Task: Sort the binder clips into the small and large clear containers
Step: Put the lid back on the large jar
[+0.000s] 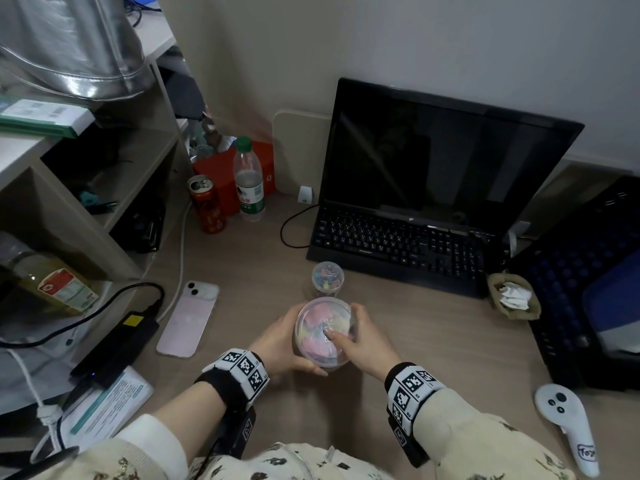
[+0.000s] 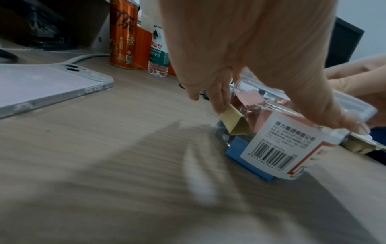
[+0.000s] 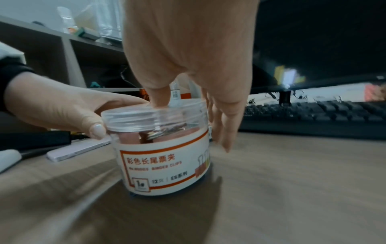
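On the wooden desk stands the large clear container [image 1: 323,341], holding pink, yellow and blue binder clips [image 2: 238,122] and wrapped in a white label with a barcode [image 2: 277,148]. My left hand [image 1: 285,337] grips its left side, thumb at the near rim [image 3: 97,130]. My right hand [image 1: 355,329] holds the clear lid [image 3: 154,115], thumb pressed on top and fingers down the far right side. Just behind it stands the small clear container [image 1: 328,278], lid on, with several small coloured clips inside.
A pink phone [image 1: 188,318] lies to the left beside a black power brick [image 1: 117,344] and cables. A black keyboard [image 1: 398,251] and monitor stand behind. A red can [image 1: 207,206] and a water bottle [image 1: 248,178] are at the back left, a white controller [image 1: 564,424] at the right.
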